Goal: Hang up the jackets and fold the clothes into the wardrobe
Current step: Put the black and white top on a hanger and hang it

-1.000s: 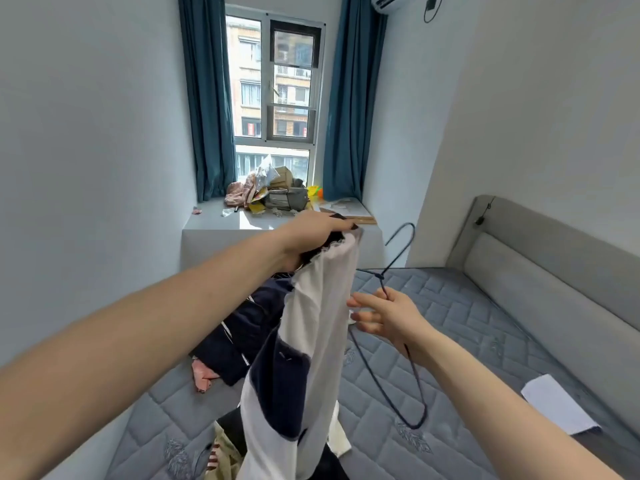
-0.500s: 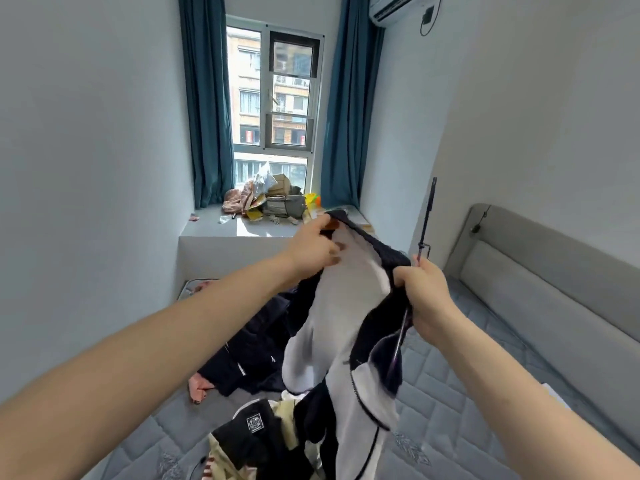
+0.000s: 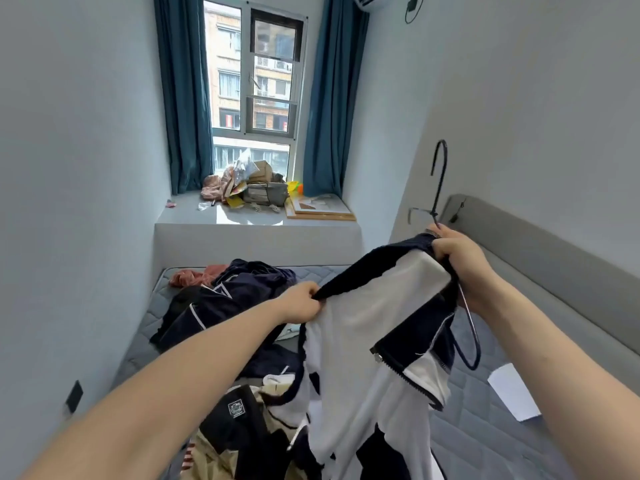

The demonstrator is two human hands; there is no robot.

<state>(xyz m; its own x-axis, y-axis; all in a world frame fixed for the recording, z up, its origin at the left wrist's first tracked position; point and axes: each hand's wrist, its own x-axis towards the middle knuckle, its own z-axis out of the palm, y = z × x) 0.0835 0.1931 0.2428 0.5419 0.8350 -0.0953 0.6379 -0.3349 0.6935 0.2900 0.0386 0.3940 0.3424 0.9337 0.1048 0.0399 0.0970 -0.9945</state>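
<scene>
Narrow bedroom, grey quilted mattress (image 3: 485,441) under a curtained window (image 3: 252,81). Left hand (image 3: 301,304) curled tight, pinching the dark collar edge of a navy-and-white zip jacket (image 3: 374,337); right hand (image 3: 457,268) clenched round the other collar end and the neck of a dark wire hanger (image 3: 439,178), hook up, 1 shoulder loop showing below the fist. Jacket stretched between both hands above the bed, inside out, not yet seated on the hanger by the look of it. Early in the job, apparently: wardrobe out of view, nothing seen hung. Still heaped on the mattress: a navy garment (image 3: 221,306), a pink piece (image 3: 188,277), a black-and-tan item (image 3: 239,431). White paper (image 3: 512,389) by the headboard; clutter on the window ledge (image 3: 256,223).
</scene>
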